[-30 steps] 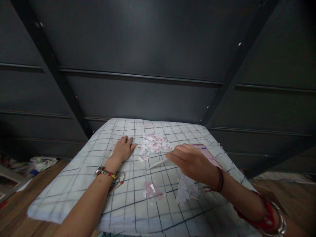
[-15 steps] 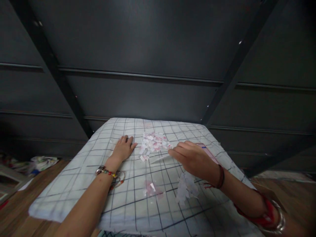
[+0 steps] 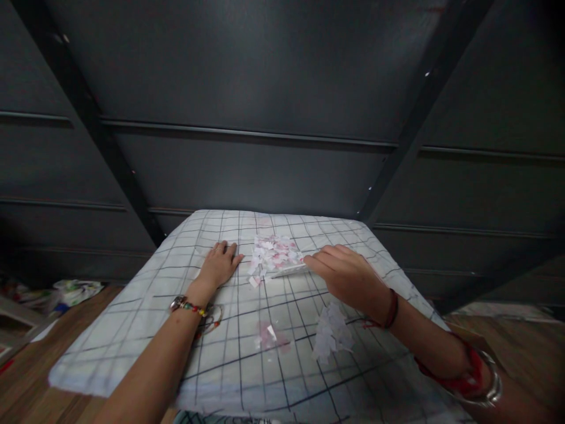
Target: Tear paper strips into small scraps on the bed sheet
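My left hand [image 3: 218, 265] lies flat on the checked cloth, fingers spread, just left of a heap of torn white and pink paper scraps [image 3: 274, 252]. My right hand [image 3: 346, 275] is closed on a thin whitish strip [image 3: 289, 271], whose exact kind I cannot make out. The strip points left along the near edge of the heap. Nearer to me, below my right hand, is a second pile of white paper scraps [image 3: 333, 334]. A few pinkish bits [image 3: 270, 337] lie to the left of that pile.
The white cloth with dark grid lines [image 3: 247, 377] covers a table against a dark grey panelled metal wall [image 3: 256, 171]. Wooden floor [image 3: 529, 347] shows on both sides. Crumpled items [image 3: 77, 291] and a pale frame [image 3: 17, 318] stand at the far left.
My right hand has shifted slightly away from me, bringing the strip up against the near edge of the heap. The pink-edged flat thing beside it is now hidden. My left hand stays put.
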`<state>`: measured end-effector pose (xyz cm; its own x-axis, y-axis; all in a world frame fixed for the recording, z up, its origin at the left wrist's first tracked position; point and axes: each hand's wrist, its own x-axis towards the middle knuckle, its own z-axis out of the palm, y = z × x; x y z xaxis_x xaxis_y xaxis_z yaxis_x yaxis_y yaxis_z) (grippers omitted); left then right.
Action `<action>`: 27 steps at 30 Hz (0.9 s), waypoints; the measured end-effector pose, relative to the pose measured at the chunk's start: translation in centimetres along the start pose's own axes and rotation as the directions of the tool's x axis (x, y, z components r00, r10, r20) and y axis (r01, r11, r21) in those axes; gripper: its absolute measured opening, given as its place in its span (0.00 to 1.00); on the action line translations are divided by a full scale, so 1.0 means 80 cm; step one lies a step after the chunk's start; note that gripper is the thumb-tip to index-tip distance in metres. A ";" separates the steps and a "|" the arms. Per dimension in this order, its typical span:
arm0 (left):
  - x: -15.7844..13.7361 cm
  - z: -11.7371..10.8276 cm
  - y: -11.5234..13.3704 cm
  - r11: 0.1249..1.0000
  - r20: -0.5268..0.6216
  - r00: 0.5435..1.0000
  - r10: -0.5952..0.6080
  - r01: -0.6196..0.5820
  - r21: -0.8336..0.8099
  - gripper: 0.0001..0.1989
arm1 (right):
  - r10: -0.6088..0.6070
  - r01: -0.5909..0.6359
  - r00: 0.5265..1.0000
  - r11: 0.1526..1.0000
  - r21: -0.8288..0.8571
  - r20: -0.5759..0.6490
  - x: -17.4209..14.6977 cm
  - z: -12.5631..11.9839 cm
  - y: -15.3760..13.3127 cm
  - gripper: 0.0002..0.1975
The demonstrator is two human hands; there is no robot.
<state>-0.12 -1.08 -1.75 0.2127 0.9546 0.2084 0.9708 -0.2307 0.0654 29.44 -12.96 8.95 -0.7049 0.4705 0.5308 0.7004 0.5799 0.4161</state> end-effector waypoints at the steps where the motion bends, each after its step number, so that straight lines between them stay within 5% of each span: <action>1: 0.000 0.001 0.000 1.000 0.003 1.000 -0.003 0.003 0.004 0.27 | -0.001 0.001 1.000 1.000 0.001 -0.010 0.001 0.002 0.001 0.15; 19: 0.001 0.000 -0.002 1.000 -0.003 1.000 0.011 -0.011 0.025 0.26 | -0.042 0.041 0.995 0.999 -0.011 -0.090 0.014 0.021 0.008 0.15; 27: 0.001 -0.001 0.001 0.998 -0.014 1.000 0.028 -0.027 0.060 0.25 | -0.011 0.010 0.997 1.000 -0.015 -0.080 -0.003 0.004 0.017 0.17</action>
<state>-0.06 -1.04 -1.70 0.2384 0.9450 0.2240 0.9696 -0.2447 0.0006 30.56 -12.08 9.17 -0.7015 0.4089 0.5837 0.6948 0.5745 0.4326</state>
